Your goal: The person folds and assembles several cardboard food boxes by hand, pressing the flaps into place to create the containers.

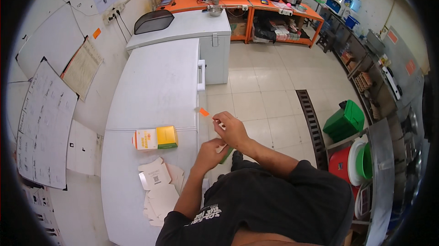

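Note:
In front of my body, beside the white chest freezer (151,81), my two hands are close together. My left hand (211,154) is closed around a small carton (226,154); a green side and a pale edge show, and the rest is hidden behind my hands. Just above it, my right hand (231,129) has its thumb and fingers drawn together; what they grip, if anything, cannot be made out. On the freezer lid stand a white-and-yellow carton (144,139) and a yellow-and-green carton (166,137), side by side. Nearer me lie several flat, unfolded cartons (160,195).
An orange tag (204,112) is by the freezer's edge, below its handle (201,75). Farther off is a second white freezer (215,58) with a metal bowl (215,11). On the right are a floor drain (311,118), a green bin (345,120) and metal shelving (382,177).

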Action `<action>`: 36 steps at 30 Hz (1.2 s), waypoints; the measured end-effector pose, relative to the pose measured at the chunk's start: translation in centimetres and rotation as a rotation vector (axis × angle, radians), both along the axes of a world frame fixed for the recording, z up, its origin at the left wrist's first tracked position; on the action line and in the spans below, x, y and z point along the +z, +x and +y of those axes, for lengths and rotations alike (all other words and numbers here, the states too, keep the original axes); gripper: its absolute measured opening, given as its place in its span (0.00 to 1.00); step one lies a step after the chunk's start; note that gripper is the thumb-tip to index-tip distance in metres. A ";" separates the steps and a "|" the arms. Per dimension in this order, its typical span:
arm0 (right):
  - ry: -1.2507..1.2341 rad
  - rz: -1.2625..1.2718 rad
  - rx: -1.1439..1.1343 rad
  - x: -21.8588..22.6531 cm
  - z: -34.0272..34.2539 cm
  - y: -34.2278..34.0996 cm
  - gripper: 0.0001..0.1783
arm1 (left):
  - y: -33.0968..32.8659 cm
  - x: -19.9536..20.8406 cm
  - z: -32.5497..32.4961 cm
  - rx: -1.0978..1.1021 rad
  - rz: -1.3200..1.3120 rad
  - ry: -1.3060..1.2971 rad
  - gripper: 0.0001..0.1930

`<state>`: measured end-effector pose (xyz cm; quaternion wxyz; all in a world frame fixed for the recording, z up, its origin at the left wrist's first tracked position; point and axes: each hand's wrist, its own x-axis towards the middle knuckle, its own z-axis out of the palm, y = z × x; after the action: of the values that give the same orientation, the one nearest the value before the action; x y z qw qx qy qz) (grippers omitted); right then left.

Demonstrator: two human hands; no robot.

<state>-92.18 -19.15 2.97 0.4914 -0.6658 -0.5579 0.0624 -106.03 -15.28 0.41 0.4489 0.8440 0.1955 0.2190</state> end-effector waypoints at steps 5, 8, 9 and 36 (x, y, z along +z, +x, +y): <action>0.141 -0.352 0.050 0.6 -0.9 0.8 0.08 | -1.5 1.1 3.2 0.144 -0.508 -0.811 0.15; 0.218 -0.383 0.107 0.6 -1.3 0.1 0.09 | -1.1 2.3 2.9 0.315 -0.535 -0.929 0.15; 0.219 -0.384 0.109 0.5 -1.2 0.1 0.09 | -1.0 2.4 2.9 0.339 -0.536 -0.944 0.14; 0.094 0.527 0.275 2.7 -1.1 -0.9 0.06 | 0.5 2.5 0.3 0.417 -0.666 -0.392 0.11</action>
<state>-93.07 -20.22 5.66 0.6366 -0.5215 -0.4981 0.2732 -105.53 -14.94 2.91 0.5853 0.5686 0.2444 0.5238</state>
